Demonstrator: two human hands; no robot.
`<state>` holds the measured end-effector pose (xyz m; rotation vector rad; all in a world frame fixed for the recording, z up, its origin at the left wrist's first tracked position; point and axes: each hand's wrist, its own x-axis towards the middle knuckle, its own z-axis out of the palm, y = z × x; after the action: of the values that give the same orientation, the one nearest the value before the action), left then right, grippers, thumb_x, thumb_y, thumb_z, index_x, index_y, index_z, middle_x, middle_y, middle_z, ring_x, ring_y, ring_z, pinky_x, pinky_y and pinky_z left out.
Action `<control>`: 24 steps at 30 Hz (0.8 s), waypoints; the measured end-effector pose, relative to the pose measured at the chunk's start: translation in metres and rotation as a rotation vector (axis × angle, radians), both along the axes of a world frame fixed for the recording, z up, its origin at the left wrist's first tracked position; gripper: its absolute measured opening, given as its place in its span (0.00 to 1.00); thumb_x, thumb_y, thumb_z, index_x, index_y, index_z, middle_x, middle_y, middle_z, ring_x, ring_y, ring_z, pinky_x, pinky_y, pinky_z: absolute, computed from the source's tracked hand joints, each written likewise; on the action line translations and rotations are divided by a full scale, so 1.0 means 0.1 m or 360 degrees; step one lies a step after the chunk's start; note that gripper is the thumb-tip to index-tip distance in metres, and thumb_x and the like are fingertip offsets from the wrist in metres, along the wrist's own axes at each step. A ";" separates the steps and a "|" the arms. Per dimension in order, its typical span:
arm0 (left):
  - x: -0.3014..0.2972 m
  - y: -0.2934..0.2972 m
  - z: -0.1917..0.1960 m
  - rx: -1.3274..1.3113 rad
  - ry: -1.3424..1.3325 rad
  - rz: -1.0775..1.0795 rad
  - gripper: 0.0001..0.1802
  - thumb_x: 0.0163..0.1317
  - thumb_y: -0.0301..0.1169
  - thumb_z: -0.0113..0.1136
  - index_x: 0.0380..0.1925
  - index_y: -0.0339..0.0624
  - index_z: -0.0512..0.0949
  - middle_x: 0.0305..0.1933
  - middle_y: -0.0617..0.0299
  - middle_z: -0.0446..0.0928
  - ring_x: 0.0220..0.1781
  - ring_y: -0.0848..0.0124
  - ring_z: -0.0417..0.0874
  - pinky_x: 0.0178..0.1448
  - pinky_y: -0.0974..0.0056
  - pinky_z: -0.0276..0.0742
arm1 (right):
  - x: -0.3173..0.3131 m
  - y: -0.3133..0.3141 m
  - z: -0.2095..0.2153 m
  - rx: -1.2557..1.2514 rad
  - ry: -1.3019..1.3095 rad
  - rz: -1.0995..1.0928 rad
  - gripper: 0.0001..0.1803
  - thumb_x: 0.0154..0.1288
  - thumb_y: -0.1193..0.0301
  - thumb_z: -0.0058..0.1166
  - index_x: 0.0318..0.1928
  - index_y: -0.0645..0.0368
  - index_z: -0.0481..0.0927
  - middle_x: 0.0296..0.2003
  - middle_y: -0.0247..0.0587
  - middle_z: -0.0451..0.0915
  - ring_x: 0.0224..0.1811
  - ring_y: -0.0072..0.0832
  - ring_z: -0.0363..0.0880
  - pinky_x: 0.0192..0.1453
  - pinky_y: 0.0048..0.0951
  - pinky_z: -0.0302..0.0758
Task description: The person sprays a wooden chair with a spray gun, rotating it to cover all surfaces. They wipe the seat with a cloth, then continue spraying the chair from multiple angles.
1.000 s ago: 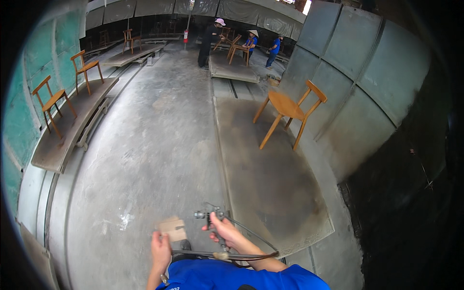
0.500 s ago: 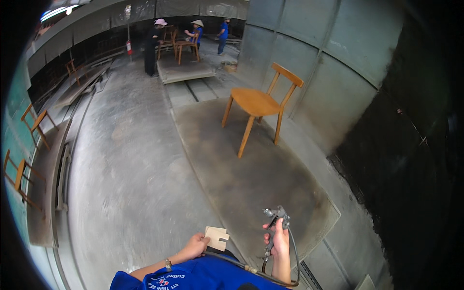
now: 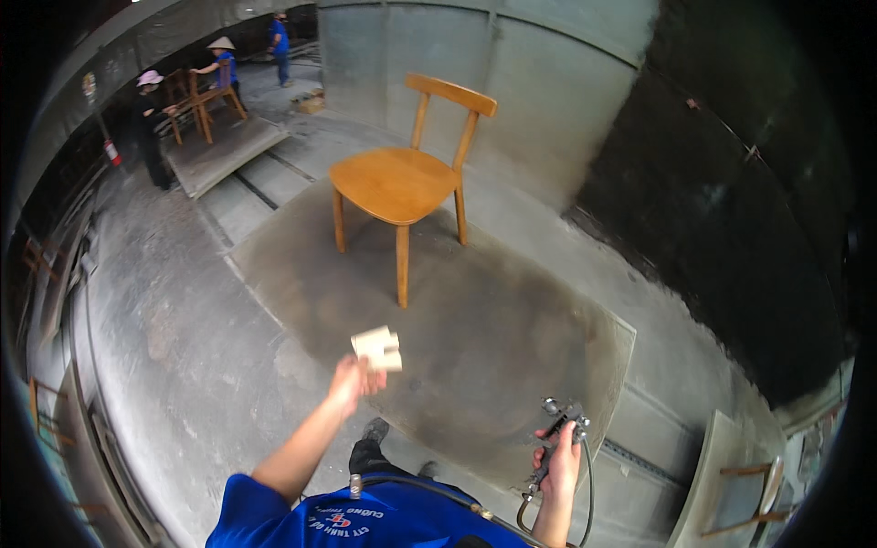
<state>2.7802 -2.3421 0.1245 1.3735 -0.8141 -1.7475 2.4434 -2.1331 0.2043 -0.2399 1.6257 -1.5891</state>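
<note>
The person stands on the grey concrete floor (image 3: pixel 164 310) facing a wooden chair (image 3: pixel 402 183) that sits upright on a darker, stained mat (image 3: pixel 493 338) in front of a wall of pale metal panels (image 3: pixel 539 82). The left hand (image 3: pixel 354 382) is stretched forward and closed on a small pale folded pad (image 3: pixel 378 348), pinched at its lower edge; it looks like sanding paper or a soft block, though I cannot tell which. The right hand (image 3: pixel 559 461) is wrapped around the grip of a metal spray gun (image 3: pixel 559 429), held low by the hip with its nozzle end up, and a dark hose (image 3: pixel 438 493) loops from it across the blue shirt. Both hands are well short of the chair. To work well here, I would judge the pad should go lightly along the grain of the seat and back rail, flat rather than on an edge, while the gun stays pointed away until the surface is wiped. The chair is smooth, honey-coloured, with a rounded seat, tapered splayed legs and a slightly curved top rail; its finish shows a soft sheen. The mat looks dull with overspray. Further back, other people (image 3: pixel 151 119) tend darker chairs (image 3: pixel 196 96) on a raised platform (image 3: pixel 224 155).
</note>
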 end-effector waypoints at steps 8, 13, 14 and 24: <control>-0.33 -3.11 0.19 -0.0202 0.0304 0.0048 0.21 0.79 0.44 0.43 0.46 0.35 0.74 0.33 0.56 0.83 0.26 0.71 0.82 0.25 0.69 0.75 | 0.90 0.13 0.11 0.0173 -0.0139 -0.0716 0.24 0.79 0.46 0.41 0.58 0.53 0.67 0.35 0.45 0.80 0.15 0.25 0.72 0.14 0.26 0.66; -0.76 -3.81 -0.20 0.0375 0.0667 0.0405 0.45 0.66 0.74 0.36 0.48 0.39 0.74 0.39 0.58 0.82 0.38 0.68 0.80 0.44 0.60 0.76 | 1.36 0.31 0.29 0.0160 0.0058 -0.0971 0.25 0.79 0.46 0.42 0.56 0.55 0.69 0.36 0.45 0.81 0.15 0.23 0.71 0.15 0.24 0.66; -0.83 -3.72 -0.42 0.0400 0.0622 0.0310 0.42 0.68 0.72 0.38 0.49 0.40 0.73 0.38 0.59 0.82 0.39 0.68 0.82 0.43 0.62 0.77 | 1.46 0.38 0.28 0.0164 0.0095 -0.1032 0.25 0.79 0.46 0.42 0.56 0.56 0.69 0.36 0.44 0.81 0.15 0.22 0.71 0.15 0.23 0.65; -1.52 -0.02 -2.04 0.1570 -0.0030 -0.0647 0.18 0.71 0.38 0.44 0.28 0.45 0.79 0.26 0.64 0.81 0.32 0.65 0.83 0.39 0.59 0.78 | 2.40 1.13 0.13 0.0354 -0.0127 -0.0960 0.24 0.79 0.46 0.43 0.49 0.53 0.79 0.33 0.31 0.80 0.22 0.16 0.69 0.24 0.22 0.67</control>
<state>2.6282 -2.3437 -0.0790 1.9140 -0.1972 -2.6405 2.6837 -2.0204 0.2172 0.4687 1.8990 -1.7927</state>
